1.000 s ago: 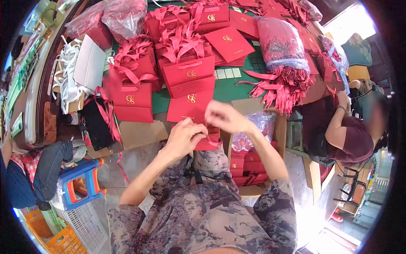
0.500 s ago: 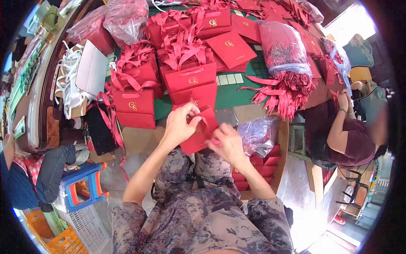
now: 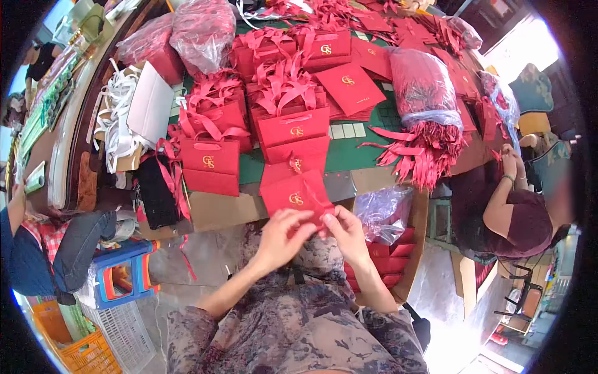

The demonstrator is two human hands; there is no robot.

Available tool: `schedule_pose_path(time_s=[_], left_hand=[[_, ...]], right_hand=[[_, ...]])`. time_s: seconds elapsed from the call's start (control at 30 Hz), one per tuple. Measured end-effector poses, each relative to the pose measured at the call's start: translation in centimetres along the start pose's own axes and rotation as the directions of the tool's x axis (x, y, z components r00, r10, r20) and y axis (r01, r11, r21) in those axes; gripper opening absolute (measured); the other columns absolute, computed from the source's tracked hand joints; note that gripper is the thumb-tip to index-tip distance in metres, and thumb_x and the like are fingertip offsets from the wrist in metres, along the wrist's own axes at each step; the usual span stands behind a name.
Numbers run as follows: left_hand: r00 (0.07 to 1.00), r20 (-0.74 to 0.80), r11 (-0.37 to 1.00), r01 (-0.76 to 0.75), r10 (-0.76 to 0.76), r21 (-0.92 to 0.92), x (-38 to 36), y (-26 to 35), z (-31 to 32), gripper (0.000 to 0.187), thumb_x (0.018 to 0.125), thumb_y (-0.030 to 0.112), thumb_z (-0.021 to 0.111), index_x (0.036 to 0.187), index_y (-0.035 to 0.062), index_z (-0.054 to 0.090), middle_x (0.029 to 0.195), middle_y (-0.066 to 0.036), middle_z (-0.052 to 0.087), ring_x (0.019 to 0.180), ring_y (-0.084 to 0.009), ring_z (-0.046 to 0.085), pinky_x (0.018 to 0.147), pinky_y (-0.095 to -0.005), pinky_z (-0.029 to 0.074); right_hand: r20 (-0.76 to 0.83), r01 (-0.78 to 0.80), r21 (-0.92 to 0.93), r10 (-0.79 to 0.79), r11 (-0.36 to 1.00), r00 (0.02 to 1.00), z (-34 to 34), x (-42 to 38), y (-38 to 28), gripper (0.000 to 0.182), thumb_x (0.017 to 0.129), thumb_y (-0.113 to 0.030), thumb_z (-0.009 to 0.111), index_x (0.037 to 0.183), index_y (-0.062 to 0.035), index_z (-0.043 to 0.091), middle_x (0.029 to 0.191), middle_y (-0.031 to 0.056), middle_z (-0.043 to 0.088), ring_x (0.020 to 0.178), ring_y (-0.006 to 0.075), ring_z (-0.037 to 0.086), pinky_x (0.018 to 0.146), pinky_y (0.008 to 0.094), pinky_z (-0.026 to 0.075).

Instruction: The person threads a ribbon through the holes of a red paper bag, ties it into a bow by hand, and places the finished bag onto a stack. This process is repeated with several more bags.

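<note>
A small red paper gift bag (image 3: pixel 288 192) with a gold monogram lies tilted at the table's near edge, in front of me. My left hand (image 3: pixel 283 240) has its fingers curled over the bag's near edge, thumb and forefinger close together. My right hand (image 3: pixel 347 232) pinches the bag's near right corner, where a red ribbon handle (image 3: pixel 319 201) runs across the front. Exactly what lies between the fingertips is partly hidden. Just beyond, another red bag (image 3: pixel 311 153) lies flat before a row of standing bags with ribbon handles (image 3: pixel 293 128).
A plastic-wrapped bundle of red ribbons (image 3: pixel 423 93) lies right of flat red bags (image 3: pixel 350 87). At left stand more bags (image 3: pixel 210 163) and a white box (image 3: pixel 149 103) beside white cords. Below right, a carton (image 3: pixel 416 249) holds red bags. A co-worker (image 3: pixel 511 206) sits at right.
The bag has turned so its monogram faces up and now rests against the table edge. Both hands have moved toward me, to its near edge. The view has shifted slightly.
</note>
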State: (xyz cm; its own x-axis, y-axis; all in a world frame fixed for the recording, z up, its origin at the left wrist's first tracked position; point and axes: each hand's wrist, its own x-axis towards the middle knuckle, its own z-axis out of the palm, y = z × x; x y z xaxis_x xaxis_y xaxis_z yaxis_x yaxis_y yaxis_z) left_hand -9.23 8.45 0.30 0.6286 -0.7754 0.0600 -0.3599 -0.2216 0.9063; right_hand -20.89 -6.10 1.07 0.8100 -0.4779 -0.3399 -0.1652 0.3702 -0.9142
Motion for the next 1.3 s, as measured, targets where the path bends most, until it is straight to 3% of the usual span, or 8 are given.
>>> schedule_pose_path(time_s=[0.37, 0.43, 0.57, 0.7, 0.9, 0.93, 1.03, 1.3], left_hand=[[0.888, 0.315, 0.718, 0.458, -0.336, -0.524, -1.9, -4.7, -0.6, 0.033, 0.106, 0.027, 0.051, 0.109, 0.0003, 0.07, 0.092, -0.002, 0.071, 0.08, -0.0077, 0.061, 0.075, -0.0246, 0.048], [0.78, 0.415, 0.414, 0.608, -0.467, -0.677, -1.2, -5.1, -1.1, 0.034, 0.106, 0.03, 0.052, 0.115, 0.003, 0.071, 0.092, 0.0, 0.072, 0.077, -0.0073, 0.061, 0.067, -0.0223, 0.046], [0.665, 0.628, 0.1, 0.715, -0.405, -0.692, 0.3, -4.3, -1.5, 0.036, 0.1, 0.036, 0.059, 0.12, 0.0088, 0.069, 0.106, 0.001, 0.07, 0.093, -0.01, 0.061, 0.084, -0.0278, 0.044], [0.682, 0.657, 0.046, 0.704, -0.322, -0.709, -0.3, -6.7, -0.3, 0.03, 0.1, 0.032, 0.057, 0.116, 0.0091, 0.068, 0.115, -0.002, 0.07, 0.104, -0.0141, 0.061, 0.091, -0.0325, 0.046], [0.791, 0.448, 0.638, 0.605, -0.416, -0.476, 0.9, -3.1, -2.9, 0.03, 0.096, 0.029, 0.065, 0.114, 0.005, 0.068, 0.102, -0.004, 0.068, 0.074, -0.0178, 0.062, 0.075, -0.0268, 0.05], [0.948, 0.095, 0.93, 0.316, -0.304, -0.189, 1.2, -2.7, -3.4, 0.033, 0.091, 0.027, 0.071, 0.116, 0.0044, 0.067, 0.102, -0.006, 0.067, 0.078, -0.021, 0.062, 0.077, -0.0295, 0.05], [0.963, -0.228, 0.876, -0.015, 0.142, 0.481, 2.9, -3.9, -4.2, 0.049, 0.077, 0.02, 0.083, 0.12, 0.004, 0.066, 0.107, -0.013, 0.061, 0.096, -0.0311, 0.059, 0.085, -0.0391, 0.05], [0.983, -0.142, 0.845, -0.023, 0.116, 0.534, 3.3, -5.8, -3.0, 0.048, 0.075, 0.017, 0.082, 0.119, 0.0052, 0.067, 0.109, -0.013, 0.06, 0.102, -0.0334, 0.056, 0.089, -0.0423, 0.048]], right_hand=[[-0.097, 0.099, -0.258, -0.128, 0.961, 0.987, 0.2, 1.2, 2.0, 0.013, 0.097, -0.013, 0.068, 0.1, -0.0023, 0.062, 0.09, 0.0034, 0.064, 0.074, 0.0112, 0.063, 0.065, 0.0271, 0.052], [-0.039, 0.321, -0.789, -0.564, 0.524, 0.825, 0.7, 0.0, 0.5, 0.015, 0.092, -0.011, 0.073, 0.099, -0.0045, 0.061, 0.095, 0.0092, 0.062, 0.073, 0.0181, 0.062, 0.063, 0.0311, 0.052], [0.488, 0.704, -0.704, -0.661, 0.089, 0.571, 1.5, 0.3, 0.1, 0.029, 0.076, -0.006, 0.074, 0.104, -0.011, 0.068, 0.103, 0.0074, 0.061, 0.096, 0.0295, 0.062, 0.079, 0.0399, 0.054], [0.587, 0.716, -0.697, -0.549, 0.03, 0.594, 1.7, 1.5, 1.3, 0.03, 0.074, -0.012, 0.07, 0.104, -0.0138, 0.07, 0.111, 0.005, 0.06, 0.108, 0.0305, 0.058, 0.09, 0.0425, 0.05], [0.478, 0.722, -0.688, -0.709, 0.064, 0.519, 1.9, 1.5, 0.7, 0.028, 0.073, -0.012, 0.075, 0.102, -0.0123, 0.07, 0.103, 0.0046, 0.063, 0.104, 0.0286, 0.06, 0.087, 0.041, 0.048], [0.406, 0.671, -0.729, -0.702, 0.138, 0.585, 1.7, 1.3, 0.7, 0.027, 0.074, -0.008, 0.077, 0.1, -0.0116, 0.071, 0.101, 0.0063, 0.064, 0.098, 0.0282, 0.062, 0.083, 0.0394, 0.05], [0.241, 0.574, -0.761, -0.688, 0.303, 0.684, 2.2, 1.9, 1.4, 0.023, 0.08, -0.002, 0.077, 0.101, -0.0085, 0.072, 0.095, 0.0102, 0.065, 0.086, 0.0286, 0.065, 0.076, 0.0374, 0.052], [0.124, 0.465, -0.784, -0.63, 0.411, 0.767, 4.2, 3.1, 1.8, 0.02, 0.084, -0.004, 0.073, 0.103, -0.0091, 0.068, 0.093, 0.0086, 0.066, 0.093, 0.0279, 0.066, 0.078, 0.0362, 0.05]])
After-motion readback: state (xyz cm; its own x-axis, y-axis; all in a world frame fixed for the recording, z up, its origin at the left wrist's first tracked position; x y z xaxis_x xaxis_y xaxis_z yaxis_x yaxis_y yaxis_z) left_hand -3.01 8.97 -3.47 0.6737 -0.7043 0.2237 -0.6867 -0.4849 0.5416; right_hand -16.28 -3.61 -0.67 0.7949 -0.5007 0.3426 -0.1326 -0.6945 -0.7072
